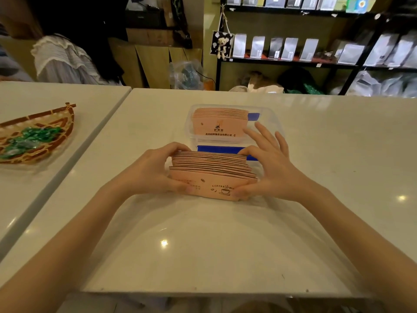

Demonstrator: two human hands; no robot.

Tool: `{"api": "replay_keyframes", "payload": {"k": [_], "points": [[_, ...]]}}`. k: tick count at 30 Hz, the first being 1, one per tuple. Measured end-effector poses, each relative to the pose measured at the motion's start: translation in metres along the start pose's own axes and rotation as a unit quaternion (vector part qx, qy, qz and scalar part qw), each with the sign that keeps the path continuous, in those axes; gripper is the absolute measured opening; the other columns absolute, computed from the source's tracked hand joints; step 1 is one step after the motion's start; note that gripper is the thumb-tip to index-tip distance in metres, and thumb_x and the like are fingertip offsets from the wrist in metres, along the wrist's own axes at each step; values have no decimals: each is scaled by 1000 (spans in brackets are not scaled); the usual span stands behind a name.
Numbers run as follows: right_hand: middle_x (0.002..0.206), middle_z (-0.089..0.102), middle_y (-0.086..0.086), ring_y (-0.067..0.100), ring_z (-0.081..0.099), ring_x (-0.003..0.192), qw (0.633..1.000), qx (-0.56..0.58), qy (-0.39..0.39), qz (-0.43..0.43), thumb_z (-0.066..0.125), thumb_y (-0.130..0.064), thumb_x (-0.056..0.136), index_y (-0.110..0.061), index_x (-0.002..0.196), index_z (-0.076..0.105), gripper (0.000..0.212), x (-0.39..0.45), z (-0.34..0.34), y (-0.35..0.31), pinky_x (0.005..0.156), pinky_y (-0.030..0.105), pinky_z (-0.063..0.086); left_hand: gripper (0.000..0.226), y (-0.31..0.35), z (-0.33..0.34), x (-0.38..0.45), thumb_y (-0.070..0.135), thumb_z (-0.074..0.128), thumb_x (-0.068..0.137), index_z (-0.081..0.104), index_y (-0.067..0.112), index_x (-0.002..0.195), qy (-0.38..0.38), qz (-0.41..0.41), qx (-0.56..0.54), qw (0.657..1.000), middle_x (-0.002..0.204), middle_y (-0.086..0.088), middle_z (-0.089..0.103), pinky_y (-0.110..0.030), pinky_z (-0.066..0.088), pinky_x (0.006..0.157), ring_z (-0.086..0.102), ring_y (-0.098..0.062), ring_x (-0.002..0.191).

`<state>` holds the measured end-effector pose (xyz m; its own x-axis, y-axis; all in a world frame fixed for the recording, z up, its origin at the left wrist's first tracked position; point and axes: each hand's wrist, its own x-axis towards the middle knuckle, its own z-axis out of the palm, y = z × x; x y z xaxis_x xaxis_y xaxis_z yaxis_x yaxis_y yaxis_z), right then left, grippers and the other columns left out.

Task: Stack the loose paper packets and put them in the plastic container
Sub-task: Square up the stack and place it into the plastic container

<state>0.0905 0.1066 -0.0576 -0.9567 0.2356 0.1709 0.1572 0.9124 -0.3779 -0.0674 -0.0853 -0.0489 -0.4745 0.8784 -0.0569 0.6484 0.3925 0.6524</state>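
A stack of pink paper packets (212, 172) with a printed coffee cup stands on edge on the white table, just in front of the clear plastic container (270, 118). My left hand (155, 170) grips the stack's left end, thumb at the front and fingers at the back. My right hand (268, 168) pinches the right end, with its other fingers spread above. Inside the container a second row of pink packets (216, 123) stands upright on its left side. A blue strip (218, 149) shows between the container and the held stack.
A woven basket (56, 123) with green wrapped candies sits on the neighbouring table at the left. A seam (108, 129) separates the two tables. A person in a striped top (65, 62) is behind the far left edge. Shelves of silver bags (293, 48) line the back.
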Motion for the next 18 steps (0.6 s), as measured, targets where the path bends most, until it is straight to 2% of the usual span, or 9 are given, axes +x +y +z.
{"api": "replay_keyframes", "payload": {"k": [2,4,7,10,14,16,18], "points": [[155,2,-7,4,-20,137,1000,10,28,4,63,-69,50,-38,109,49,68,-4,4,2,108,37,-21,62,-3,4,-3,32,76,62,37,38,109,16,5,-24,1000,98,29,47,-14,37,89,50,-3,96],[154,4,-7,3,-18,136,998,25,61,4,65,-67,50,-37,108,49,68,-8,9,5,110,36,-16,64,-7,10,-6,29,77,61,38,37,111,25,9,-65,998,101,28,50,-5,43,77,53,2,94],[153,8,-8,3,-13,137,993,58,103,11,69,-64,50,-35,108,49,67,-17,17,5,113,37,-3,72,-12,17,-9,28,78,60,37,35,119,32,11,-118,992,106,24,54,-10,48,78,56,2,98],[152,12,-5,11,-7,139,991,73,114,11,68,-64,51,-33,110,48,70,-21,25,2,112,36,3,80,-12,21,-8,27,77,61,30,34,125,35,8,-127,991,104,29,49,-14,45,83,55,5,96],[153,12,1,12,-9,139,992,54,117,10,62,-68,50,-27,117,44,81,-18,35,-4,111,28,-3,95,-13,29,-8,31,81,54,23,35,129,34,9,-164,986,113,23,52,-20,45,88,55,2,102],[153,8,0,8,-12,138,990,61,126,20,61,-70,49,-27,119,42,84,-16,39,-10,109,21,-9,94,-11,33,-8,24,80,58,20,33,130,39,14,-179,983,112,21,52,-13,45,83,55,6,99],[152,6,-4,3,-15,136,987,78,135,33,61,-72,48,-27,120,40,87,-14,41,-14,109,22,-11,86,-8,37,-9,15,79,61,23,29,125,52,30,-191,980,108,20,54,-7,45,77,55,10,94]]}}
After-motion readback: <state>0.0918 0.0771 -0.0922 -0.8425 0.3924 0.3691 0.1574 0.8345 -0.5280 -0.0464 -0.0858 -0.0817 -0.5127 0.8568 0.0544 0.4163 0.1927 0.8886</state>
